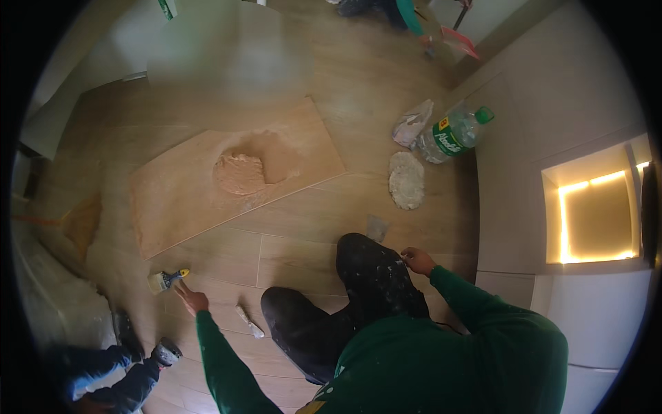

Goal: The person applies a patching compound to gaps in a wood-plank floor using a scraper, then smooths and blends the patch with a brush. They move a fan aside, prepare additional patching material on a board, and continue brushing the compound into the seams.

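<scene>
My left hand has its fingers stretched out just below a paintbrush with a blue and yellow handle on the floor. My right hand is curled beside my right knee; what it holds, if anything, is too small to make out. A white-smeared scraper lies left of my legs. Ahead, a tan board bears a mound of pinkish paste. A small grey square lies above my right knee.
A plastic bottle, a bag and a pale lump stand or lie at right, near grey cabinets with a lit niche. An orange broom lies left. A person's legs are lower left; another person is at the top.
</scene>
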`<action>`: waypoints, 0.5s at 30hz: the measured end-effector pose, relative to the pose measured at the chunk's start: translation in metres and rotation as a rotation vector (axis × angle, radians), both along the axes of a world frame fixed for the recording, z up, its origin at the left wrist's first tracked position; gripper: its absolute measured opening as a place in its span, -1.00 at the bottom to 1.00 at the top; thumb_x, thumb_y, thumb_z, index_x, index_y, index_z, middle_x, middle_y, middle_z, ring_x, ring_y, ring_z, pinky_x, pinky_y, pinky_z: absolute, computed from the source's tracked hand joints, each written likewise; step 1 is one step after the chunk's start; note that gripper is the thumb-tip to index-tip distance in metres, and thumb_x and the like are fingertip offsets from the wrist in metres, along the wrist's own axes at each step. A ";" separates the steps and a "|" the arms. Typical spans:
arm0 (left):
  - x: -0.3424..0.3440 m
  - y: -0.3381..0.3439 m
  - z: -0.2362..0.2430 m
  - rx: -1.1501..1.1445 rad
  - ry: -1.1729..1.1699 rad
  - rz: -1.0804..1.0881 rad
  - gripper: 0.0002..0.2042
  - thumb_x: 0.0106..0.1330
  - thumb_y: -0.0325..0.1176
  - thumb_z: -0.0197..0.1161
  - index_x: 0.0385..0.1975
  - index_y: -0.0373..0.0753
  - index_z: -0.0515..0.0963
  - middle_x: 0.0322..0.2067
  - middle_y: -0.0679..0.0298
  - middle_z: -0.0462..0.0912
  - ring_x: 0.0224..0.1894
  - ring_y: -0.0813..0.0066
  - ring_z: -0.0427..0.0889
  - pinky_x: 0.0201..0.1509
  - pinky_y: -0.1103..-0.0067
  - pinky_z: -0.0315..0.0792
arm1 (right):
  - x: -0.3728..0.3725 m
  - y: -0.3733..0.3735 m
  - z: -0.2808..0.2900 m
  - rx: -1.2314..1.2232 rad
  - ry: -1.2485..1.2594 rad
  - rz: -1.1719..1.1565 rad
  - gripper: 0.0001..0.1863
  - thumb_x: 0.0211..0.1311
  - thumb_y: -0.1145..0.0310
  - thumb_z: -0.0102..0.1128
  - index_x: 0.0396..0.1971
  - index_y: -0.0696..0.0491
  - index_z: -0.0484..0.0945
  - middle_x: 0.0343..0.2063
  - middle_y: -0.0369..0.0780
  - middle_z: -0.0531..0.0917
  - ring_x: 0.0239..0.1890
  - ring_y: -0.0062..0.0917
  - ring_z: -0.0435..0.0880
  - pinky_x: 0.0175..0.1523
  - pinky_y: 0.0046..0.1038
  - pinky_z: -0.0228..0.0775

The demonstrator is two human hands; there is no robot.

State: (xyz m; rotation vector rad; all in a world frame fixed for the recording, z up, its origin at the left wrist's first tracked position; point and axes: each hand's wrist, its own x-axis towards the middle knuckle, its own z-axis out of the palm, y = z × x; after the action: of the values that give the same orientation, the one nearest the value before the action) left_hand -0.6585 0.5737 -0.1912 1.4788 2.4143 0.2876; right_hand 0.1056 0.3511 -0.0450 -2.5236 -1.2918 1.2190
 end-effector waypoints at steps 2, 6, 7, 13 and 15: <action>-0.003 0.042 0.018 -0.221 0.029 -0.067 -0.15 0.09 -0.69 0.12 0.53 -0.16 0.17 0.56 -0.09 0.03 0.48 -0.14 0.31 0.42 0.17 0.45 | 0.000 -0.028 0.023 -0.098 0.032 -0.088 -0.62 0.32 0.28 0.28 0.06 0.14 0.67 -0.17 -0.01 0.79 -0.08 -0.15 0.77 0.09 -0.20 0.58; -0.045 0.074 0.020 -0.208 0.133 -0.306 -0.34 0.19 -0.63 0.14 0.38 -0.19 0.29 0.41 -0.04 0.25 0.24 -0.19 0.54 0.23 0.10 0.54 | 0.003 -0.024 0.024 -0.023 -0.099 0.108 -0.66 0.30 0.29 0.29 -0.01 0.16 0.70 -0.18 0.02 0.78 -0.10 -0.13 0.77 0.04 -0.21 0.60; -0.078 0.084 0.019 -0.176 0.225 -0.320 -0.41 0.22 -0.62 0.14 0.32 -0.22 0.32 0.33 -0.04 0.33 0.20 -0.17 0.56 0.20 0.09 0.53 | -0.011 0.000 0.012 0.041 -0.083 0.024 -0.67 0.30 0.29 0.29 -0.03 0.16 0.71 -0.18 0.02 0.78 -0.10 -0.13 0.77 0.04 -0.21 0.60; -0.032 0.049 0.056 -0.141 0.320 -0.259 -0.67 0.43 -0.43 0.20 0.13 -0.31 0.37 0.01 -0.06 0.55 0.03 -0.21 0.61 0.06 0.08 0.54 | -0.022 0.150 -0.007 0.339 -0.123 0.028 -0.75 0.30 0.39 0.25 -0.09 0.17 0.68 -0.29 -0.02 0.73 -0.26 -0.17 0.75 -0.11 -0.24 0.57; 0.022 0.055 0.112 -0.019 0.208 -0.215 -0.69 0.47 -0.35 0.23 0.09 -0.33 0.38 -0.05 -0.07 0.60 -0.09 -0.12 0.67 -0.04 0.14 0.59 | 0.000 0.202 -0.023 0.410 -0.208 0.101 -0.77 0.28 0.40 0.23 -0.11 0.16 0.66 -0.29 0.01 0.70 -0.20 -0.05 0.70 -0.06 -0.19 0.54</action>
State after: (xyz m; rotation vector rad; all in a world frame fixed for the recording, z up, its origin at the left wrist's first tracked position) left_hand -0.6363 0.6283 -0.0791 1.8218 2.3730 0.0656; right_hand 0.1055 0.5534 -0.0682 -2.3503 -1.5419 0.6277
